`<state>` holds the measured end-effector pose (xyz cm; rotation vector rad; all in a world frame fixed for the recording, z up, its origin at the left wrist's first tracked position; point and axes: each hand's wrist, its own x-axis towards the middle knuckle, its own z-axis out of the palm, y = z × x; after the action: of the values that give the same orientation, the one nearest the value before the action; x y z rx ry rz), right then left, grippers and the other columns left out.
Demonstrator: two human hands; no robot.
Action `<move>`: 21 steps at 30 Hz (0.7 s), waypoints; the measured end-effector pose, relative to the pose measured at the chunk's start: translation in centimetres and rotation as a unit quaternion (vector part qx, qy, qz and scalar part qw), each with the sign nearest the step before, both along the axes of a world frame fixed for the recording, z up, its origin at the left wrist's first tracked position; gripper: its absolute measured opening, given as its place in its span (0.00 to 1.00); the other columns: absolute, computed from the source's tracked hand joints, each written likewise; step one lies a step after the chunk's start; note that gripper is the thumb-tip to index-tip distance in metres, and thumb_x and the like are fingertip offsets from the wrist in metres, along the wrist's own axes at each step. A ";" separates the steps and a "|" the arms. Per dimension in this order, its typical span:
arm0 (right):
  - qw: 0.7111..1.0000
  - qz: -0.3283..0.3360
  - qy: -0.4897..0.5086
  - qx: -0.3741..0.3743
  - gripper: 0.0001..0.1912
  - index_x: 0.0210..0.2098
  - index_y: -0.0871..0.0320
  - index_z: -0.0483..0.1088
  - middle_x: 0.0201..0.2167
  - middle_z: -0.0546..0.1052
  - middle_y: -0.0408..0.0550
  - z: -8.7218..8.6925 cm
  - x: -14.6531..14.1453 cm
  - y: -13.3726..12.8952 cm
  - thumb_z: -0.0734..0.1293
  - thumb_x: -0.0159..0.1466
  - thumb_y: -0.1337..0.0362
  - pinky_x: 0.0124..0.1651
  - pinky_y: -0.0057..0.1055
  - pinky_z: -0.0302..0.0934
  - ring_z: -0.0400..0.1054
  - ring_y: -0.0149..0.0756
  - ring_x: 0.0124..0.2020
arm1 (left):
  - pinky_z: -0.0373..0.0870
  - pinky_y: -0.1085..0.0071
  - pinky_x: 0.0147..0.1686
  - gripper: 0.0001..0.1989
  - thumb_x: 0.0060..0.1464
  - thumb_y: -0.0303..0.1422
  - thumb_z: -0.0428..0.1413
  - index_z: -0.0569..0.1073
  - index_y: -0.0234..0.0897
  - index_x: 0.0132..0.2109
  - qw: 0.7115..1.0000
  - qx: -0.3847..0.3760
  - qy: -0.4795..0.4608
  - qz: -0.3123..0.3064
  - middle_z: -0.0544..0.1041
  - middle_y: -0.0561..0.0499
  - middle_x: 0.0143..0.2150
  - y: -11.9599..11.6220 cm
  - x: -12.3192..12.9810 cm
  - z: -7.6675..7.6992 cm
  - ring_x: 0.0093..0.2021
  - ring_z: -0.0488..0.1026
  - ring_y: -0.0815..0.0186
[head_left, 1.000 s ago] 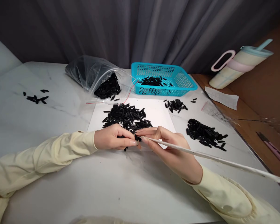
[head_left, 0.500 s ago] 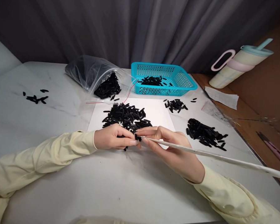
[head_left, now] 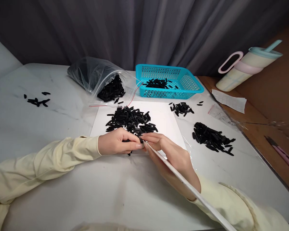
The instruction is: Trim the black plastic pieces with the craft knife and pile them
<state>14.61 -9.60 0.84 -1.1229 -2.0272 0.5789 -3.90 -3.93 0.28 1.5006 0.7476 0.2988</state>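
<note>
My left hand (head_left: 120, 141) is closed, thumb and forefinger pinching a small black strip-like piece (head_left: 141, 140). Fingertips of my right hand (head_left: 175, 160) meet it from the other side, and that hand grips a long, thin white stick (head_left: 183, 178). The stick's tip is at the black piece, while its far end slants down past my right sleeve. Just beyond my hands, a heap of similar black pieces (head_left: 127, 118) lies on a white sheet (head_left: 170, 123). My fingers partly hide the held piece.
Behind the sheet are a clear zip bag (head_left: 86, 73) spilling black pieces and a blue basket (head_left: 170, 93) holding more. Smaller piles (head_left: 212, 136) lie to the right, a few pieces (head_left: 38, 102) at left. A tumbler (head_left: 245, 69) and a pink-handled tool (head_left: 283, 155) are far right.
The white stick has swung so its far end points lower and nearer to me. My right hand has turned with it; my left hand has barely moved.
</note>
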 end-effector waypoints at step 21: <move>0.999 0.017 0.025 0.022 0.07 0.31 0.57 0.65 0.41 0.74 0.49 -0.6 0.3 0.7 0.58 0.64 0.69 0.47 0.33 0.66 0.67 0.36 0.48 | 0.41 0.77 0.13 0.14 0.55 0.34 0.50 0.67 0.31 0.25 0.999 -0.036 -0.016 -0.025 0.50 0.61 0.13 0.2 -0.2 -0.1 0.15 0.45 0.78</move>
<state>14.87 -8.91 0.27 -1.0390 -2.0106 0.5708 -4.06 -3.72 0.20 1.4420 0.6871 0.2552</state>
